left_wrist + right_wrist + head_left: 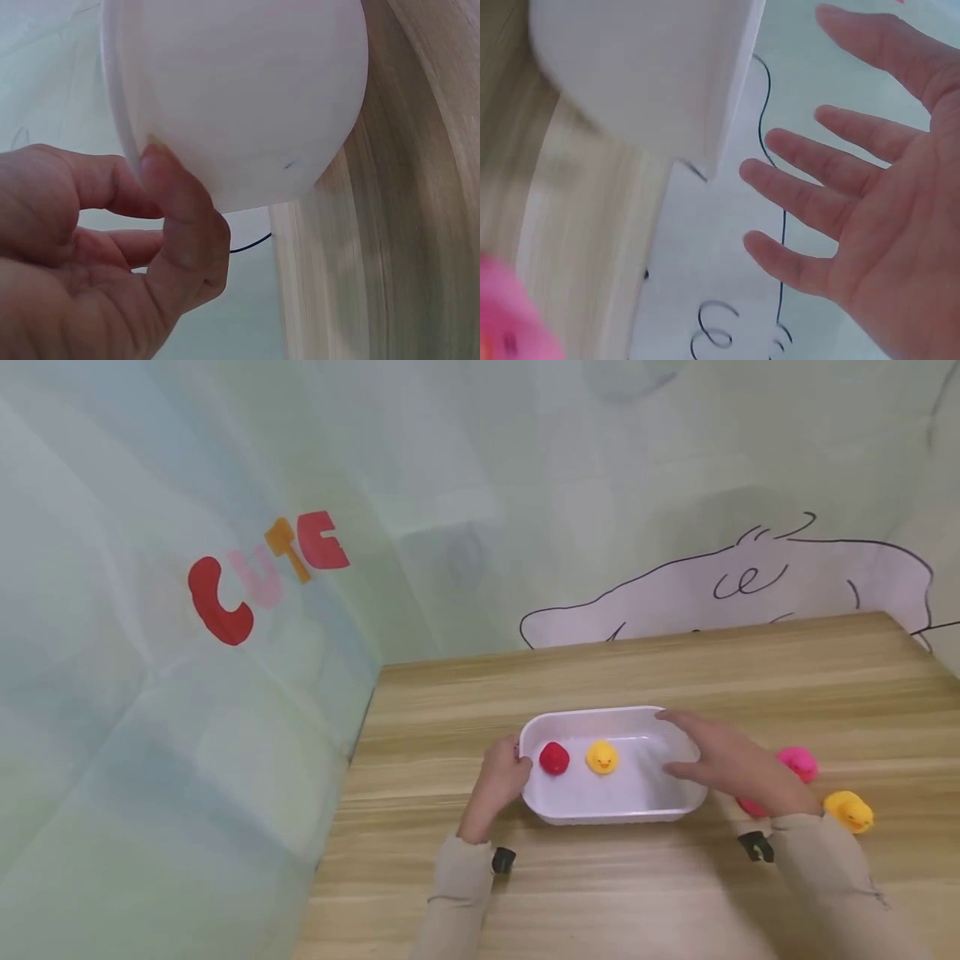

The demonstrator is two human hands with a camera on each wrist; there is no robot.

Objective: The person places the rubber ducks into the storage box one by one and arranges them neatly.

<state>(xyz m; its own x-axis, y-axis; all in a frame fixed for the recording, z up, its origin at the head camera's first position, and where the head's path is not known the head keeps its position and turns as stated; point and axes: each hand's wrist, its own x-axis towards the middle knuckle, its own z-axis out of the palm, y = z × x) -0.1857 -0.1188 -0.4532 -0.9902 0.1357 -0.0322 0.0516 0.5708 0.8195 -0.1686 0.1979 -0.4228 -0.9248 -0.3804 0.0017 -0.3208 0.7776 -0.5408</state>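
A white plastic basin (615, 812) stands on the wooden table, with a red rubber duck (554, 758) and a yellow rubber duck (602, 757) inside it. My left hand (504, 772) pinches the basin's left rim between thumb and curled fingers; the left wrist view shows the grip on the basin wall (247, 90) up close. Over the basin's right end is my right hand (723, 760), its fingers spread and holding nothing. In the right wrist view the palm of the right hand (885, 180) faces the camera, apart from the basin (637, 67).
Right of the basin, partly behind the right forearm, lie a pink duck (798, 764), a second yellow duck (849, 812) and a red-pink toy (752, 807) that is mostly hidden. A cloth wall with letters (322, 539) borders the table (450, 710) at left and back.
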